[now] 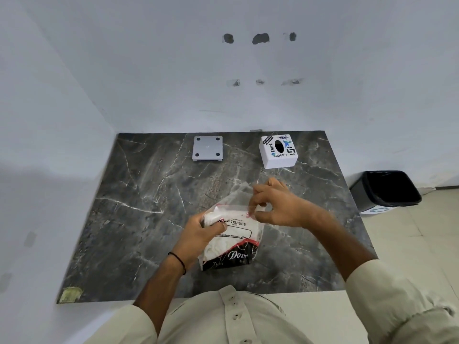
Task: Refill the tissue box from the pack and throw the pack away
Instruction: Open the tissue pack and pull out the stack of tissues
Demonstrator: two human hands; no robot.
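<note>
A plastic tissue pack with a black and red printed end rests on the dark marble table in front of me. My left hand grips the pack's left side. My right hand pinches the clear plastic flap at the pack's open top. White tissues show inside the pack. The white cube tissue box, covered in stickers and with a dark oval slot on top, stands at the back right. Its grey square base plate lies apart at the back middle, feet up.
A black bin with a dark liner stands on the tiled floor to the right of the table. White walls close the table's back and left sides. A yellowish sticker marks the table's front left corner.
</note>
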